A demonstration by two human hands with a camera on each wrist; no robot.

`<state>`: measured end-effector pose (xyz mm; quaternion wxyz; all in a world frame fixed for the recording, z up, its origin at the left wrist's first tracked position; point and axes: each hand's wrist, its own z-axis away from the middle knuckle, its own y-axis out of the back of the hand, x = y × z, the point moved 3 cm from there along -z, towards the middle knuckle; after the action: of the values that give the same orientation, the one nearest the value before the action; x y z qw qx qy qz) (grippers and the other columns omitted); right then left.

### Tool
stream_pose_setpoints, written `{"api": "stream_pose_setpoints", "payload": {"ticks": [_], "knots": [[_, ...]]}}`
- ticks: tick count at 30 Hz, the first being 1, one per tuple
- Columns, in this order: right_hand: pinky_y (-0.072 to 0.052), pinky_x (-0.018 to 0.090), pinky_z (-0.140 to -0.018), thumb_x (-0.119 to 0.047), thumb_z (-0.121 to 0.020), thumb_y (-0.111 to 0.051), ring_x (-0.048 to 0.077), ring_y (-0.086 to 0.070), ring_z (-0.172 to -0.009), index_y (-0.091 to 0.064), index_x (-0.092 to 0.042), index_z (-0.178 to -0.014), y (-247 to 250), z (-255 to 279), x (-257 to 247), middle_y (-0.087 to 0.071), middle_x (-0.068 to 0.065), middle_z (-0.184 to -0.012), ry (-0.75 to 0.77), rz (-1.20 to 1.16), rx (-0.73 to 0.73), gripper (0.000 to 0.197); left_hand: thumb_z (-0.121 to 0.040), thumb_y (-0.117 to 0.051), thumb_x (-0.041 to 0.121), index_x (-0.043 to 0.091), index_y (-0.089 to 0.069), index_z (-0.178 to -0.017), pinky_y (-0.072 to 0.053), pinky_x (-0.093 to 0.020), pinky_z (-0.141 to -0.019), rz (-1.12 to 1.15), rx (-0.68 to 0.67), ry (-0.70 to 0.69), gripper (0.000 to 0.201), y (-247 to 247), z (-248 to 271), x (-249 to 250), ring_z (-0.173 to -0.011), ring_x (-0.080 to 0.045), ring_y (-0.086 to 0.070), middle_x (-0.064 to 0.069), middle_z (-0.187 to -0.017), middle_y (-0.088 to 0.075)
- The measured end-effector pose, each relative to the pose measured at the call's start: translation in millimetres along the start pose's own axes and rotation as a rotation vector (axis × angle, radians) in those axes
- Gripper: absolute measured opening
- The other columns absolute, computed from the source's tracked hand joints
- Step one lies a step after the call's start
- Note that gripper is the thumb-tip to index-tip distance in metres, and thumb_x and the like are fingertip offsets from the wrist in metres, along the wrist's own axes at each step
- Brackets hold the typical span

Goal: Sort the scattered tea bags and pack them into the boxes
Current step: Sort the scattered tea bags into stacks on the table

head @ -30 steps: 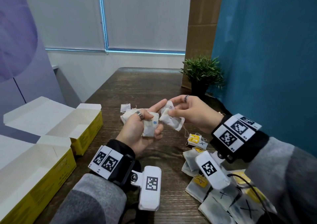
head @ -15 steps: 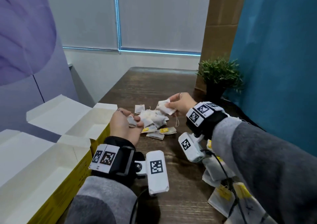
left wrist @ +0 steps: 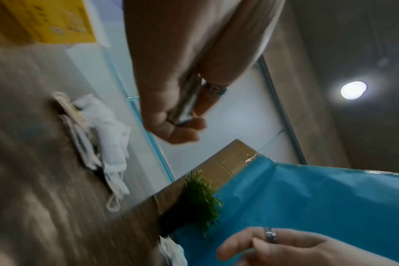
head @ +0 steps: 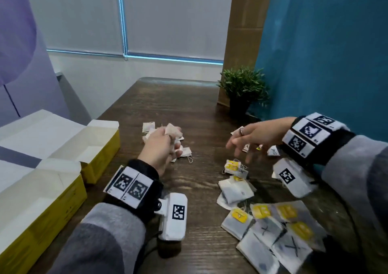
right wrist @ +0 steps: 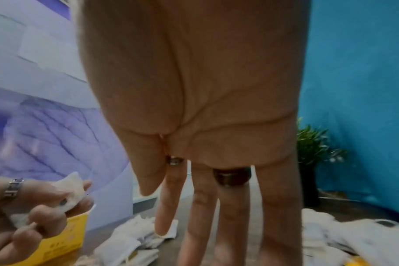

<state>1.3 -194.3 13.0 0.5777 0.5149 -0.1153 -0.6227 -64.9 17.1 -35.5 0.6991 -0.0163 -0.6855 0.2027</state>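
Tea bags (head: 233,191), flat paper squares, some with yellow tags and some with black crosses, lie overlapping on the dark wood-grain table (head: 197,114) at the near right, with a smaller crumpled cluster (head: 185,152) at centre. Two open yellow cardboard boxes (head: 98,149) with white flaps stand along the left table edge, and bare table separates the two groups. The left hand (head: 161,147) is curled around a bundle of white bags (right wrist: 68,190) above the centre cluster; the right hand (head: 252,137) hovers with fingers spread, holding nothing, over the right pile.
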Motion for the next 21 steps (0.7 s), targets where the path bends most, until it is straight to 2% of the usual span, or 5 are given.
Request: {"api": "stream_pose_setpoints", "payload": {"ticks": [6,9,12,16,21], "knots": [[-0.054,0.030,-0.073,-0.023,-0.089,-0.063,0.015,-0.062,-0.088,-0.054,-0.020,-0.120,-16,35,51,-0.062,-0.005,-0.089,-0.093,0.138,-0.171,0.033,-0.087,-0.058,0.010,0.020,-0.052,-0.116,-0.032,-0.017,-0.043,-0.811,-0.437,0.031,0.031,-58,13,-22,-0.066,-0.014,-0.043,0.000,-0.098,-0.071],[-0.049,0.034,-0.095,-0.032,-0.079,-0.073,0.016,-0.060,-0.100,-0.054,-0.022,-0.123,-28,41,61,-0.063,-0.006,-0.100,-0.118,0.302,-0.222,0.048,-0.082,-0.068,0.033,0.026,-0.054,-0.122,-0.039,-0.020,-0.073,-1.242,-0.579,-0.042,0.043,-84,24,-21,-0.091,-0.011,-0.050,0.004,-0.110,-0.056],[-0.048,0.030,-0.085,-0.029,-0.074,-0.078,0.013,-0.056,-0.089,-0.053,-0.022,-0.114,-39,44,69,-0.059,-0.005,-0.094,-0.142,0.328,-0.269,0.048,-0.074,-0.073,0.044,0.024,-0.051,-0.128,-0.035,-0.023,-0.091,-1.475,-0.647,-0.018,0.062,-99,30,-29,-0.119,-0.015,-0.045,0.004,-0.132,-0.047],[-0.048,0.019,-0.061,-0.018,-0.071,-0.081,0.010,-0.054,-0.076,-0.050,-0.021,-0.102,-46,52,74,-0.056,-0.006,-0.083,-0.144,0.318,-0.307,0.044,-0.072,-0.078,0.037,0.016,-0.059,-0.118,-0.043,-0.027,-0.083,-1.619,-0.654,-0.054,0.054,-109,31,-41,-0.104,-0.017,-0.054,-0.002,-0.122,-0.059],[-0.041,0.014,-0.056,-0.025,-0.073,-0.079,-0.001,-0.050,-0.065,-0.058,-0.023,-0.101,-45,51,71,-0.056,-0.015,-0.075,-0.073,0.537,-0.216,0.035,-0.076,-0.074,0.035,0.017,-0.066,-0.113,-0.044,-0.028,-0.081,-1.581,-0.612,-0.053,0.042,-103,29,-37,-0.105,-0.018,-0.057,-0.003,-0.114,-0.065]]}}
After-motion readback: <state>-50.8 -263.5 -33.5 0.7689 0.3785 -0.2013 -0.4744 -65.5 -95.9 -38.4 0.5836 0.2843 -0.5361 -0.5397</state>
